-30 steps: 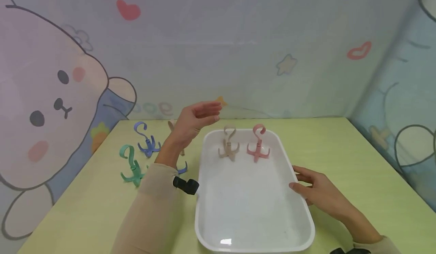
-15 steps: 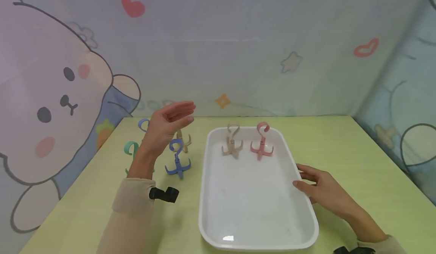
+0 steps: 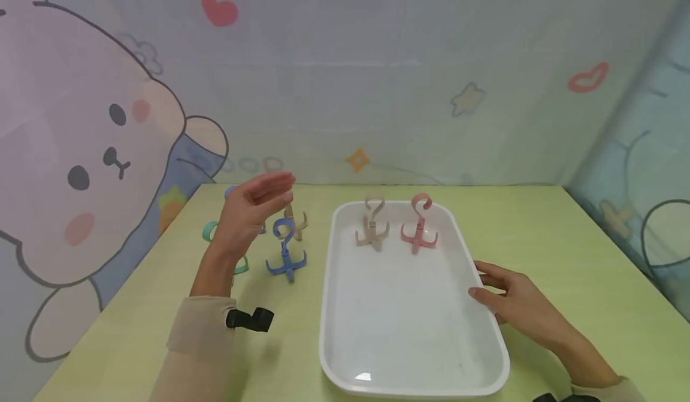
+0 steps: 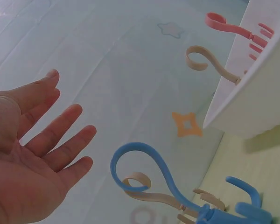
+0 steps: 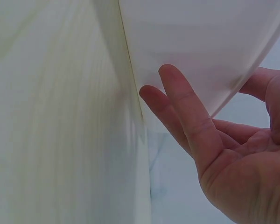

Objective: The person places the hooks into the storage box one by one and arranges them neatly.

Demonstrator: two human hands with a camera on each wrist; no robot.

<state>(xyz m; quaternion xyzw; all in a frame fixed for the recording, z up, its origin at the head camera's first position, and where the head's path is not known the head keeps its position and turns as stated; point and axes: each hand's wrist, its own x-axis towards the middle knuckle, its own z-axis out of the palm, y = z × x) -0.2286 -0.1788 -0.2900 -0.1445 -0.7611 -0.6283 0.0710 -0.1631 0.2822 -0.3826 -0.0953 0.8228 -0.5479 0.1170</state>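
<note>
My left hand is held open above the table, fingers straight, holding nothing. Just right of it stands a blue hook, with a beige hook behind. The left wrist view shows the open left hand, the blue hook and the beige hook close by. A white tray holds a beige hook and a pink hook at its far end. My right hand rests open against the tray's right rim; its fingers touch the tray wall.
A green hook and another blue hook stand partly hidden behind my left hand. The yellow-green table ends at cartoon-printed walls at the back and sides. A black strap sits on my left sleeve.
My left hand has moved left, from the tray's far left corner to above the loose hooks, staying open. The right hand has stayed at the tray's rim.
</note>
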